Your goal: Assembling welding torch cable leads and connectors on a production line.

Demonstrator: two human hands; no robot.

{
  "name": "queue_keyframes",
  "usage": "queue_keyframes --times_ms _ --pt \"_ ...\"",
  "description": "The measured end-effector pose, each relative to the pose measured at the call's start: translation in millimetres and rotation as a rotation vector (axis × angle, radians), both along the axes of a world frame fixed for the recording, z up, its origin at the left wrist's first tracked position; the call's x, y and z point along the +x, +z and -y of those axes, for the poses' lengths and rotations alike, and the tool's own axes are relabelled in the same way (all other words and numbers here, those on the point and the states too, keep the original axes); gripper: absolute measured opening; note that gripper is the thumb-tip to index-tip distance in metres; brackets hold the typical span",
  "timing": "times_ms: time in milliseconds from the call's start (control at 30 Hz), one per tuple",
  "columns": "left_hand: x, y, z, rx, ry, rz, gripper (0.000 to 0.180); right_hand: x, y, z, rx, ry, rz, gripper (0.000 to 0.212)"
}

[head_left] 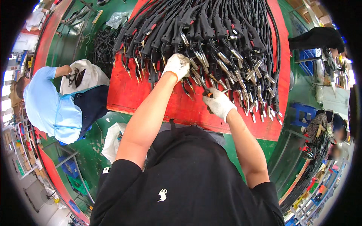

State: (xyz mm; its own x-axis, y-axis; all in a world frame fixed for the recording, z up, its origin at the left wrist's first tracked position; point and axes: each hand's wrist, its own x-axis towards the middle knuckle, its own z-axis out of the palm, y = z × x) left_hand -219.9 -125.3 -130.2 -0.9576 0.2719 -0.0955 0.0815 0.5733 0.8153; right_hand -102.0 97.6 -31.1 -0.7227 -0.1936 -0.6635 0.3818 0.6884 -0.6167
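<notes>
Pointing toward the wearer point(181, 169), black torches point(224, 57), long axes fanned.

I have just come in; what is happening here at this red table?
Many black cables with dark handles and metal nozzles lie across the red table. The person's gloved left hand is among the front ends; what it grips is hidden. The gloved right hand holds a small dark object with an orange part beside them. At left, another person in light blue has a hand at a white sack.
</notes>
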Motion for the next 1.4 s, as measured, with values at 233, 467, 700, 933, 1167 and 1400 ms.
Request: queue_keyframes --times_ms 233,467,700,933,1167,1400 --pt "-9.6 -44.0 -7.3 -0.033 0.056 0.029 0.022 -5.2 13.8 3.3 0.163 0.128 -0.145 0.044" --pt "-13.4 -37.7 -6.9 0.270 0.220 0.298 0.025 -6.9 15.7 9.5 0.332 0.312 -0.210 0.038" --pt "-1.7 -19.7 -33.7 -0.497 0.120 -0.153 0.024 9.6 12.2 -4.5 -0.045 -0.079 -0.054 0.031" --pt "3.8 -27.5 -20.8 0.130 0.519 0.198 0.034 118.3 -0.5 -74.7 -0.351 -0.484 0.368 0.024" --pt "22.2 3.9 -37.2 0.307 0.539 0.207 0.032 148.2 -63.0 -74.7 -0.231 -0.513 0.344 0.031" --pt "29.1 -0.6 -33.3 0.403 0.396 0.170 0.031 142.4 -52.6 -91.2 0.008 -0.233 0.386 0.037"
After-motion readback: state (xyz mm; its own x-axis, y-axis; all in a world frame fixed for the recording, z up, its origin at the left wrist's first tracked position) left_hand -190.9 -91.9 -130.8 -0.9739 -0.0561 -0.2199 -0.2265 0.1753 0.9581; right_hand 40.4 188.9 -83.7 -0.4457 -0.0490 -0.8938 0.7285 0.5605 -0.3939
